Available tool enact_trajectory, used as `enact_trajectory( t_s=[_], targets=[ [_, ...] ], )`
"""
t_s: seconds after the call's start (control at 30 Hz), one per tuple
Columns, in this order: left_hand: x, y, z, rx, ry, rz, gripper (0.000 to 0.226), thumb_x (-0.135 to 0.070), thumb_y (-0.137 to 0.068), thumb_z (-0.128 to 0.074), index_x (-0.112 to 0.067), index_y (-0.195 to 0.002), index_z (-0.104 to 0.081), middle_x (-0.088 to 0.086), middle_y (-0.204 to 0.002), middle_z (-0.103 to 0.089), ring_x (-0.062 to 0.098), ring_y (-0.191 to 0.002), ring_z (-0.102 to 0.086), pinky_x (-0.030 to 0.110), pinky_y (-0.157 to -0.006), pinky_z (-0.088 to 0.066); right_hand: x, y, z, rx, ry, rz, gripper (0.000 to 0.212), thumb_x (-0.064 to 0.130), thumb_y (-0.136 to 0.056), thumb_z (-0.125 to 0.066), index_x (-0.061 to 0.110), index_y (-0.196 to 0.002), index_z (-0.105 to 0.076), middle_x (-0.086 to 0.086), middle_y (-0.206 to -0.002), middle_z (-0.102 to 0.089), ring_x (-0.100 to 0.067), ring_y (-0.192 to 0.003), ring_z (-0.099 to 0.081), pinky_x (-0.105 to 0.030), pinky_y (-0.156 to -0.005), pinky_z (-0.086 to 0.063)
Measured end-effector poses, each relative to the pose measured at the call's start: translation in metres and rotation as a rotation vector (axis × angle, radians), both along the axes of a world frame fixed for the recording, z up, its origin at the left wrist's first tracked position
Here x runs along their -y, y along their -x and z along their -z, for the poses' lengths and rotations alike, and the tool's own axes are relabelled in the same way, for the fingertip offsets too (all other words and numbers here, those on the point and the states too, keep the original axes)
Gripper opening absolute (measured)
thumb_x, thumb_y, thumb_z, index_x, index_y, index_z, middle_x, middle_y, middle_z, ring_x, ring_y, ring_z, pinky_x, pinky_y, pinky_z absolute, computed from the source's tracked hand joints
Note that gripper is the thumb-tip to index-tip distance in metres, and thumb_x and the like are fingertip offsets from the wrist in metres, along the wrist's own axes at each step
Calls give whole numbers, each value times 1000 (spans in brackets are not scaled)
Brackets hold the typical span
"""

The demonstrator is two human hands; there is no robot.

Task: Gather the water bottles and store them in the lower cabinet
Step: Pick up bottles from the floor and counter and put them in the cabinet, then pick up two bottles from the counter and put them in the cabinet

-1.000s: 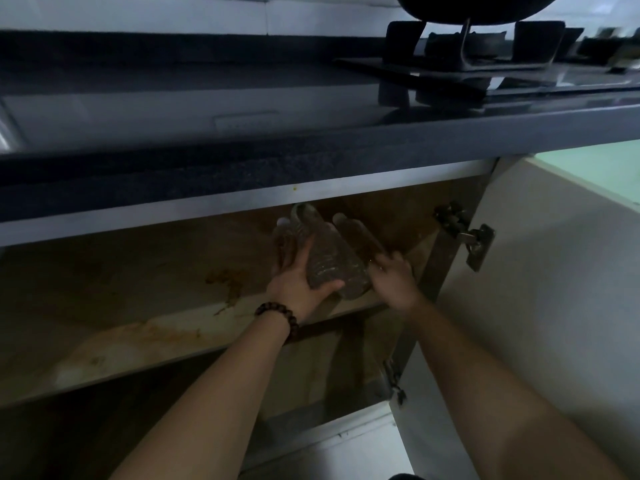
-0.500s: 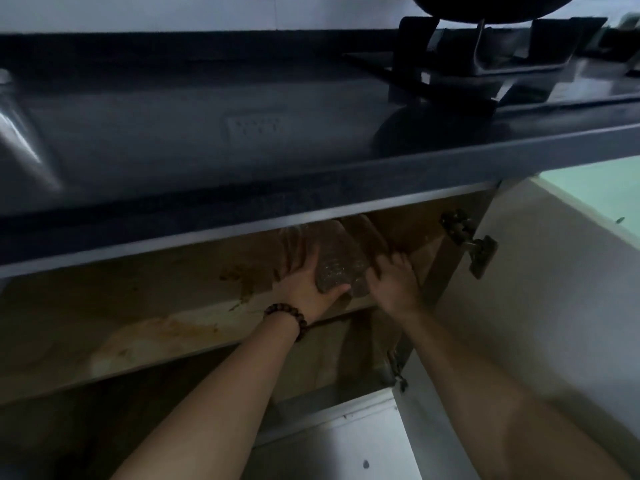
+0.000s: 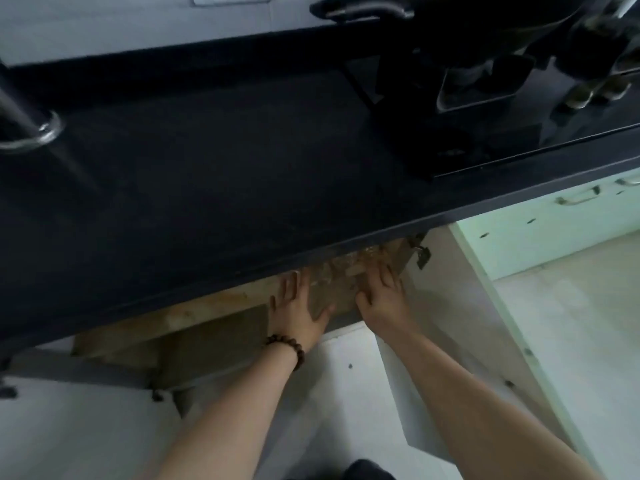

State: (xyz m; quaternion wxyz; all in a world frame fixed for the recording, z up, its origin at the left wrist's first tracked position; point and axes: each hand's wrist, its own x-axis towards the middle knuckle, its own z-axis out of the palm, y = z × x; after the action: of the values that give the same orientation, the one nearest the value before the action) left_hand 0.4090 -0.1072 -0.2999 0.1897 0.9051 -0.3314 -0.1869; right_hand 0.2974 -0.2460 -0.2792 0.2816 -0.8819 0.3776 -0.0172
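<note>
Clear plastic water bottles (image 3: 337, 277) lie on the wooden shelf (image 3: 214, 306) of the open lower cabinet, mostly hidden under the dark countertop's front edge. My left hand (image 3: 298, 306), with a bead bracelet on its wrist, presses against the left side of the bottles, thumb spread along their near end. My right hand (image 3: 381, 296) rests on their right side with fingers spread over them. Both hands bracket the bottles between them. How many bottles there are cannot be made out.
The dark countertop (image 3: 225, 174) overhangs the cabinet and carries a black gas stove (image 3: 485, 109) at the right. The open cabinet door (image 3: 460, 323) stands right of my right arm, its hinge (image 3: 420, 254) near the shelf. Pale green drawers (image 3: 554, 216) lie beyond; the light floor (image 3: 329, 393) lies below.
My head has risen, so the view now looks down over the countertop. Both hands have pushed the bottles deeper onto the shelf and flattened against them.
</note>
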Motion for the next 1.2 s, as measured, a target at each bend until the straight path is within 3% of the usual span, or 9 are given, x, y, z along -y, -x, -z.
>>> enact_trajectory(
  t_s=[0.07, 0.17, 0.33, 0.57, 0.87, 1.03, 1.2],
  targets=[
    [-12, 12, -29, 23, -16, 28, 82, -62, -90, -45, -25, -155, -11, 3, -163, -11, 22, -149, -9, 50, -117, -19, -14, 10, -26, -30, -27, 11, 62, 34, -92, -44, 24, -150, -23, -2, -160, -15, -25, -147, -8, -40, -119, -15],
    [-30, 33, -74, 40, -42, 72, 80, -60, -91, -42, -23, -155, -10, 4, -162, -14, 23, -149, -11, 45, -120, -16, -36, 28, -67, -56, -41, 25, 60, 39, -98, -38, 29, -152, -15, 3, -162, -6, -20, -149, 4, -39, -120, -8],
    [-52, 60, -141, 39, -57, 136, 77, -62, -94, -33, -22, -155, -8, 3, -162, -11, 20, -149, -8, 39, -119, -10, -67, 60, -135, -105, 0, 66, 58, 45, -99, -34, 26, -152, -17, 0, -161, -7, -21, -149, 5, -41, -121, -4],
    [-64, 88, -197, 27, -7, 234, 75, -62, -94, -33, -24, -155, -8, 1, -163, -9, 18, -150, -3, 40, -121, -11, -95, 101, -198, -110, 32, 174, 57, 45, -100, -32, 28, -152, -17, 2, -161, -5, -21, -148, 6, -40, -121, -3],
    [-29, 124, -230, 21, 46, 446, 72, -59, -96, -32, -24, -155, -10, -1, -163, -9, 17, -150, 0, 43, -121, -9, -93, 165, -228, -45, 71, 432, 58, 43, -100, -34, 25, -152, -17, -1, -161, -5, -19, -148, 5, -39, -121, -5],
    [8, 175, -235, 30, 69, 632, 73, -58, -95, -31, -23, -155, -9, 0, -163, -8, 17, -149, 1, 43, -121, -4, -85, 232, -229, -17, 92, 668, 58, 42, -99, -36, 22, -151, -21, -3, -161, -9, -19, -149, 1, -37, -121, -7],
    [47, 239, -246, 36, 86, 785, 72, -55, -95, -36, -21, -154, -13, 3, -162, -13, 19, -149, -5, 42, -120, -9, -81, 311, -236, -2, 99, 898, 56, 40, -98, -40, 21, -149, -27, -7, -160, -13, -21, -148, -4, -36, -120, -8]
  ],
)
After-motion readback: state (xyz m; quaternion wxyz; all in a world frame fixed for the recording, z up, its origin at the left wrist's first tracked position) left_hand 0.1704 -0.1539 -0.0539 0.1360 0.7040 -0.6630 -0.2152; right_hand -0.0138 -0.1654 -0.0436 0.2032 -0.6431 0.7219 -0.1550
